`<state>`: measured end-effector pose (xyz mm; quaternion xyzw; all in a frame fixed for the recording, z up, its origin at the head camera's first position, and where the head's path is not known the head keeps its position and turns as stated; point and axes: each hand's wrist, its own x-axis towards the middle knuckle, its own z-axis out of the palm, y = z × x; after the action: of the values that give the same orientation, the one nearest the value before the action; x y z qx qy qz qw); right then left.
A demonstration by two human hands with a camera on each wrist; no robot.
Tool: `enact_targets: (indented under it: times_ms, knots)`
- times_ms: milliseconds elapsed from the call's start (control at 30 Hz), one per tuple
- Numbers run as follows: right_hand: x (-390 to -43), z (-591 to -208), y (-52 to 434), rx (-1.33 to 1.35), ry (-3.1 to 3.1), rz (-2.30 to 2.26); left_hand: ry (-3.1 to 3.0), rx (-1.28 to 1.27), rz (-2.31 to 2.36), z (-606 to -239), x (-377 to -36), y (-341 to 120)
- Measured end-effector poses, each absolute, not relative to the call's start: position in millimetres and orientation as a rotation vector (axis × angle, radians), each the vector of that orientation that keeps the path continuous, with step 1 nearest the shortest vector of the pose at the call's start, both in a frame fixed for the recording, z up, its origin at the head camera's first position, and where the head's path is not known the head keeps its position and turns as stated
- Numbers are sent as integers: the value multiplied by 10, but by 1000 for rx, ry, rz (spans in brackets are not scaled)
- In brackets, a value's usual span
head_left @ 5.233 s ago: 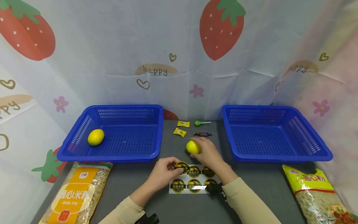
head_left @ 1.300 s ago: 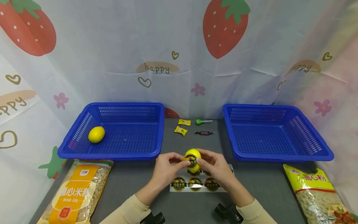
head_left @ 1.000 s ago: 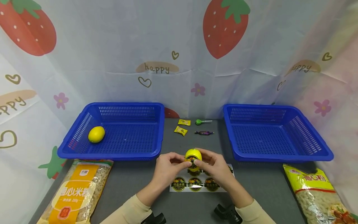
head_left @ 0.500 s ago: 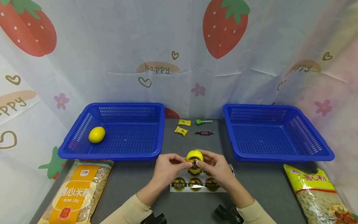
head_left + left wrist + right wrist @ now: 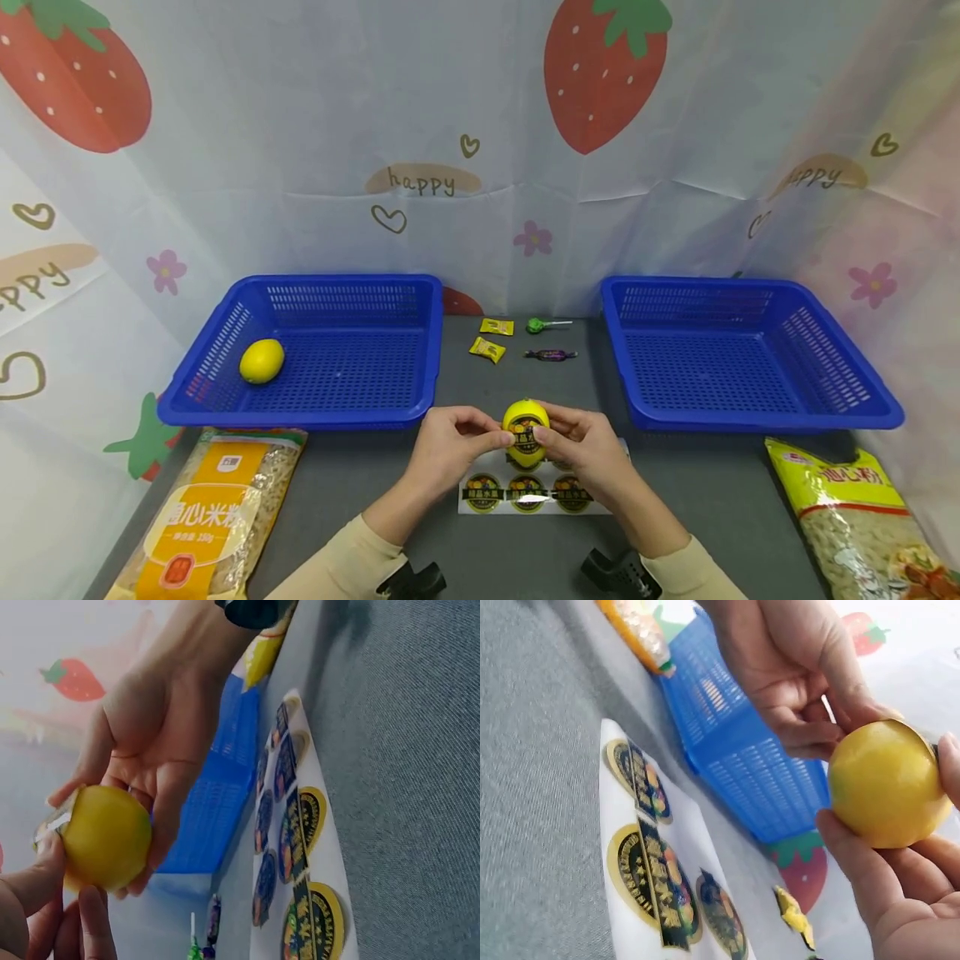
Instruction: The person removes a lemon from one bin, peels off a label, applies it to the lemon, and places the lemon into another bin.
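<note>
Both hands hold one yellow lemon upright above the sticker sheet. A round black-and-gold sticker lies against the side of the lemon that faces me. My left hand has its thumb on the sticker's left part, and its fingertips touch the lemon in the left wrist view. My right hand grips the lemon from the right, its thumb pressing the sticker's right part. In the right wrist view the sticker's edge shows along the fruit, whose face there is plain yellow.
A blue basket at left holds another lemon; a second blue basket stands at right. Between them lie yellow-wrapped candies, a green lollipop and a purple-wrapped candy. Bags of pasta flank the front.
Earlier my right hand held the lemon farther back while my left pinched a sticker at the sheet. Hands and lemon then came together, sticker against fruit. Over the last second the thumbs shifted slightly.
</note>
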<state>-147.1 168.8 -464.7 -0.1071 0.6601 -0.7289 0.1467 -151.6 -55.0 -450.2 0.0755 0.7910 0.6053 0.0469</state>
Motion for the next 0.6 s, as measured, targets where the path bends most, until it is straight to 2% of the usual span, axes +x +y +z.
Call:
enact_targets:
  times_ms: [600]
  knots:
    - [-1475,-4614,1750,-186,1719,-2162,2244,250,2030,-4553,-1545,-544]
